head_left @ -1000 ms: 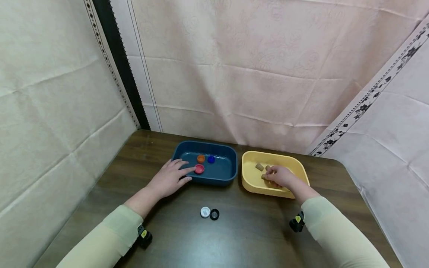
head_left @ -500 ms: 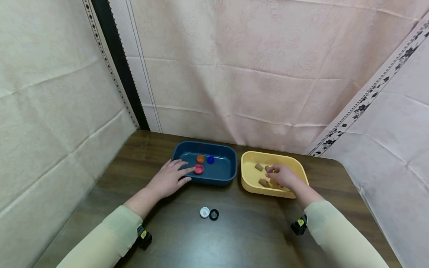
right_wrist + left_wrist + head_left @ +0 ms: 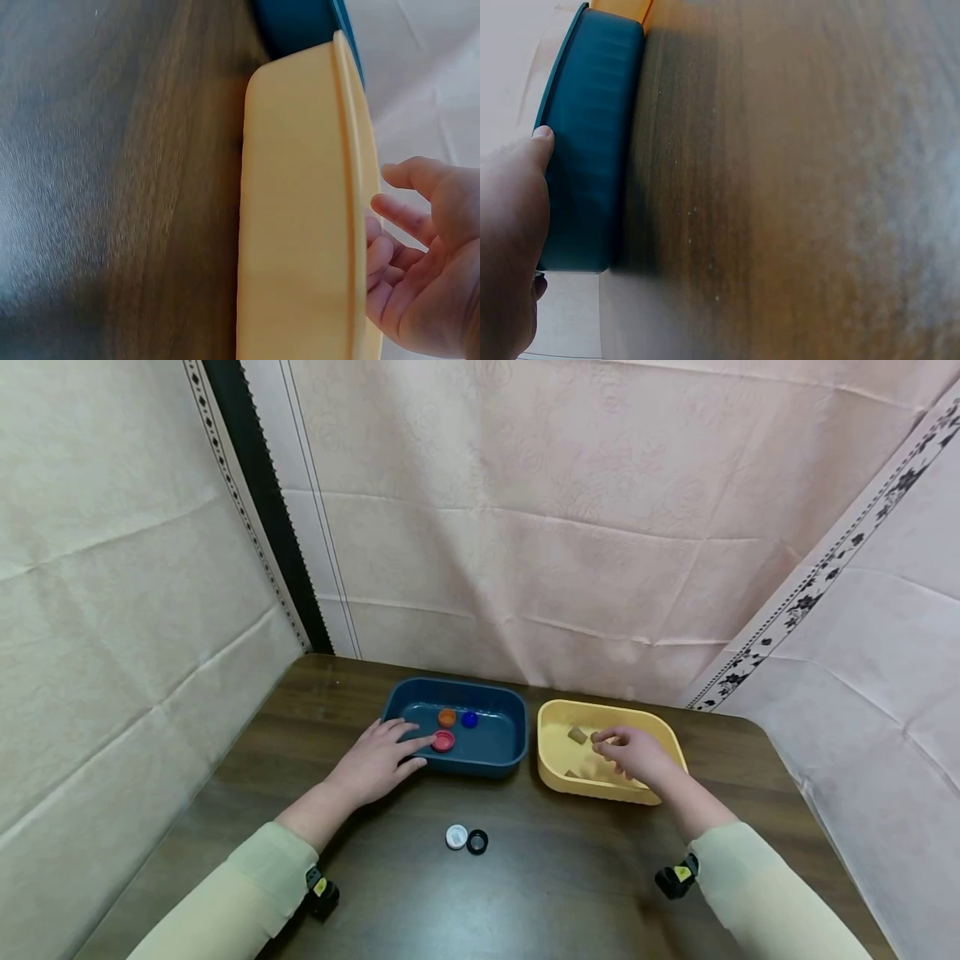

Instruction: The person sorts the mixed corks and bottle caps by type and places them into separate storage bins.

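Note:
My left hand [image 3: 382, 758] lies with spread fingers over the left front corner of a blue tray [image 3: 517, 735]. Its index fingertip meets a red bottle cap [image 3: 443, 742] inside, and the thumb [image 3: 544, 142] rests at the rim. Behind the red cap sit an orange cap [image 3: 447, 718] and a blue cap [image 3: 469, 719]. My right hand [image 3: 633, 756] hovers inside a yellow tray [image 3: 551, 760], thumb and index apart, other fingers loosely curled. Close to its fingertips is a cork [image 3: 595, 737]. Another cork [image 3: 577, 735] lies left of it, and a third cork [image 3: 572, 774] is by the front wall.
A white cap [image 3: 456, 837] and a black cap [image 3: 477, 842] lie side by side on the brown wooden table [image 3: 525, 893], in front of the trays. Pale cloth [image 3: 562, 568] hangs behind the table and along both sides.
My right hand has let go of the cork it held, which now lies by the yellow tray's front wall. The hand has lifted slightly toward the back. My left hand stays put.

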A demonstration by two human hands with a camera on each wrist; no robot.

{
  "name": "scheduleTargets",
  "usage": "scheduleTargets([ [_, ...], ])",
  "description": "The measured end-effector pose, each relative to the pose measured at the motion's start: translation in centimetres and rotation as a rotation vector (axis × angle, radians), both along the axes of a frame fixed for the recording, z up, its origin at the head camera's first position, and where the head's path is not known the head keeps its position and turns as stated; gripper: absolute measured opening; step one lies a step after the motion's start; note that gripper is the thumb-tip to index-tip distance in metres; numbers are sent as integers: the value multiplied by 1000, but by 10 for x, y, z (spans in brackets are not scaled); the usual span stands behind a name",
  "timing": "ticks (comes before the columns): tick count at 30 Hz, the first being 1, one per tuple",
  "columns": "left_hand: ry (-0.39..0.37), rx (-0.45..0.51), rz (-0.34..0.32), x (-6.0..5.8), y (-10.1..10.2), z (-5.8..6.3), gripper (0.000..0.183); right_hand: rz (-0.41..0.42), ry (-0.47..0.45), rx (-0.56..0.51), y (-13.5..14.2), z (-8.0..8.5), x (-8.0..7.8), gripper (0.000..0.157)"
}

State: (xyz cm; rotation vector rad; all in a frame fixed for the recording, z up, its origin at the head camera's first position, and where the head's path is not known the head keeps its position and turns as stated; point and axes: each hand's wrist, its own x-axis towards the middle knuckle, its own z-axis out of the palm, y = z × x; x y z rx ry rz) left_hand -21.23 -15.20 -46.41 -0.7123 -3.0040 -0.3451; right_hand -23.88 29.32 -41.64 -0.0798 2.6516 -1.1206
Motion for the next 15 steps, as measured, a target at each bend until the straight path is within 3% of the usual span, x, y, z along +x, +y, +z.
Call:
scheduleTargets([
  [7,3,-6,2,0,-1,0,51,1,19,-101,-11,10,16,36],
  [15,3,-5,-3,0,-1,0,51,19,21,-140,-19,17,27,35],
])
